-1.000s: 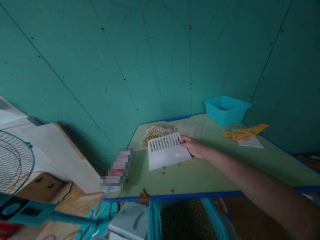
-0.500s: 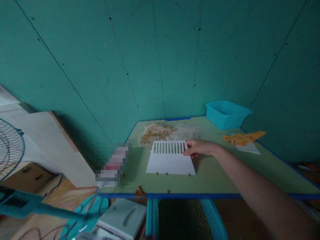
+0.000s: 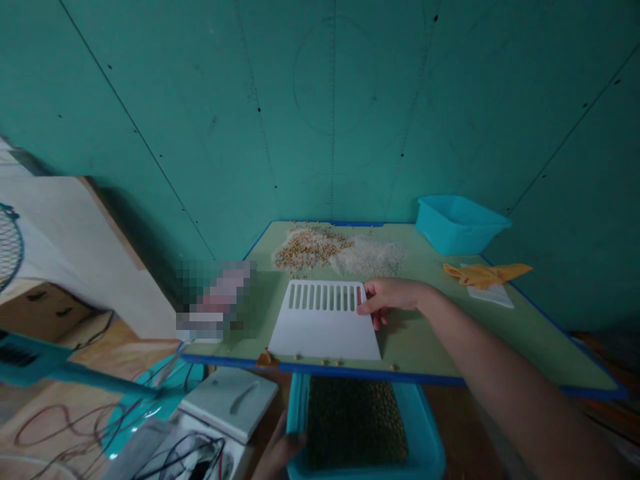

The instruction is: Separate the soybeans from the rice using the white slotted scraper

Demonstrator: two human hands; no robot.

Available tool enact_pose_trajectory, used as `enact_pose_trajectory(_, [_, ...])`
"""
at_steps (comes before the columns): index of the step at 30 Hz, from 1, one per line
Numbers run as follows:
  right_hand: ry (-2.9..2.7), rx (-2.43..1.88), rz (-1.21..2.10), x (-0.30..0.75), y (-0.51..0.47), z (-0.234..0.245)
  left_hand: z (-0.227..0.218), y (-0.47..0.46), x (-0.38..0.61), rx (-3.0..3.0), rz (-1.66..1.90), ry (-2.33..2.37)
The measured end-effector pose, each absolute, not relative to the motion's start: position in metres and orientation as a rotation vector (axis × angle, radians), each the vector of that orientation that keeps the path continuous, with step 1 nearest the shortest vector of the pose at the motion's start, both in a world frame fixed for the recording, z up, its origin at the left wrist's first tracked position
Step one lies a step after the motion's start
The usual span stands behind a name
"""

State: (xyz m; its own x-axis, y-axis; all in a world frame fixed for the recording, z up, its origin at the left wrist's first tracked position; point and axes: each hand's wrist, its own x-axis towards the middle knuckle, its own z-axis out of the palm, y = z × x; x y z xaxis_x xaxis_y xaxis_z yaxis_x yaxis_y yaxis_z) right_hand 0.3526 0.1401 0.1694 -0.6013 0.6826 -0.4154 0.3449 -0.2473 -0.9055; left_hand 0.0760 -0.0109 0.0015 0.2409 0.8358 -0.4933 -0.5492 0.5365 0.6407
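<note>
My right hand (image 3: 387, 300) pinches the upper right corner of a white plastic scraper plate (image 3: 325, 333) with a row of slots along its top. The plate leans on the table, its lower edge close to the front edge. A few small tan beans (image 3: 339, 363) lie just in front of it. Under the table edge, my left hand (image 3: 280, 448), partly blurred, grips the left rim of a turquoise tub (image 3: 431, 440). Dark, grain-like contents fill much of the tub. Behind the plate lies a heap of tan beans (image 3: 313, 250) mixed with whitish granules (image 3: 373, 257).
A turquoise basin (image 3: 457, 230) stands at the table's back right, near an orange glove (image 3: 487, 275) on a white sheet. A pixelated object (image 3: 217, 300) sits at left. Blue tape (image 3: 360, 373) edges the table. Below left are a white box (image 3: 230, 400) and cables.
The white scraper plate has moved toward the front edge with my right hand, pushing beans ahead of it. My left hand has come into view at the tub, and more of the tub shows.
</note>
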Motion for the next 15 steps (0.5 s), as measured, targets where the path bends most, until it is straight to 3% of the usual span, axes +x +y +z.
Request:
enact_pose_trajectory(9, [-1.738,-1.231,1.967,0.352,0.142,0.165,0.047,-0.023,0.083,0.254,1.05,0.773])
enact_pose_trajectory(15, [-1.641,-1.239,1.768,0.351,0.143,0.167,0.006,-0.017,0.092,0.281,0.978,0.753])
